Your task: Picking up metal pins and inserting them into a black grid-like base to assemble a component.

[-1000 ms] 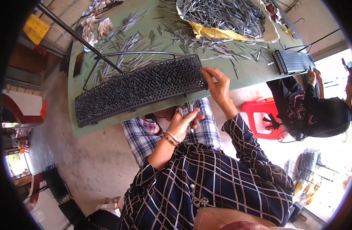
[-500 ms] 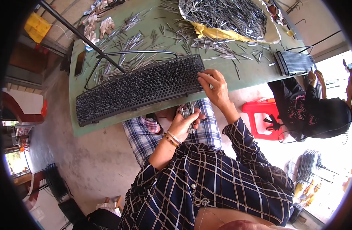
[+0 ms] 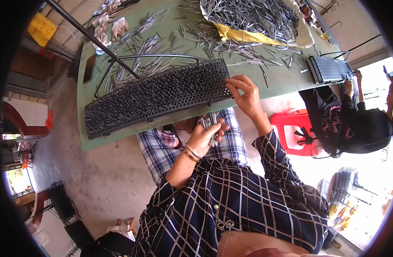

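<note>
- Since a second ago the right hand [image 3: 244,95] has stayed at the right end of the black perforated rack [image 3: 158,97], fingertips pressed together on its near corner; whether they pinch a pin I cannot tell.
- The left hand [image 3: 207,133] still sits in the lap, fingers curled round a bundle of metal pins [image 3: 210,125].
- The rack lies on the green table [image 3: 119,137] by its near edge, its long axis running left to right, the left end tilted toward the person. The held pins point up toward the table.
- A sack [image 3: 291,36] opened flat at the far side holds a heap of loose pins [image 3: 252,15]; more lie scattered beside it.
- Another person [image 3: 355,128] sits at the table's right end by a second rack [image 3: 331,68].
</note>
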A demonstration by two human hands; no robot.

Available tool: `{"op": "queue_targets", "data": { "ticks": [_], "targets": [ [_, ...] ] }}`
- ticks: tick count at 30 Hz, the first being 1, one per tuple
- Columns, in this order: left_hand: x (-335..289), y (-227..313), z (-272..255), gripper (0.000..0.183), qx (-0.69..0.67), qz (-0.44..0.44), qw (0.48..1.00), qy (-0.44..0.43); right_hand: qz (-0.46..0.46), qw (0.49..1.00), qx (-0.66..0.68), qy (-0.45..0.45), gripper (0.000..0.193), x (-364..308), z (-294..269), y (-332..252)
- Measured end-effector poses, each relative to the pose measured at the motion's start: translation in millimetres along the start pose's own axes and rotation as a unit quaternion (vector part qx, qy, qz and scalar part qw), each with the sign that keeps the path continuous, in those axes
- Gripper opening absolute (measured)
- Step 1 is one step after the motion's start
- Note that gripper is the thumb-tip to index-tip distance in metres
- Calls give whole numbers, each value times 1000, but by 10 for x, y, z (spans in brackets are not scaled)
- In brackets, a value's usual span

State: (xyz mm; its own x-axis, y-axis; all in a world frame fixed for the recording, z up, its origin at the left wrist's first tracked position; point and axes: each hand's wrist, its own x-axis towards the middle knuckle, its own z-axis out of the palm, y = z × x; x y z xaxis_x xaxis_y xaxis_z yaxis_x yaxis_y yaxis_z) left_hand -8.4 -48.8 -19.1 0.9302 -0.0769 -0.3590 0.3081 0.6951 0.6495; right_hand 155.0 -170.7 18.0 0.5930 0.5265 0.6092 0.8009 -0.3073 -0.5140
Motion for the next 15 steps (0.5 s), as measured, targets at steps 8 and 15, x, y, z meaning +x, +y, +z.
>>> {"op": "queue_targets", "data": {
  "ticks": [8, 15],
  "targets": [
    [9, 137, 197, 20, 35, 20, 999, -9, 364, 822, 369, -235, 23, -337, -78, -346],
    [55, 75, 174, 23, 22, 19, 999, 19, 405, 842, 341, -109, 23, -342, -87, -299]
  ]
}}
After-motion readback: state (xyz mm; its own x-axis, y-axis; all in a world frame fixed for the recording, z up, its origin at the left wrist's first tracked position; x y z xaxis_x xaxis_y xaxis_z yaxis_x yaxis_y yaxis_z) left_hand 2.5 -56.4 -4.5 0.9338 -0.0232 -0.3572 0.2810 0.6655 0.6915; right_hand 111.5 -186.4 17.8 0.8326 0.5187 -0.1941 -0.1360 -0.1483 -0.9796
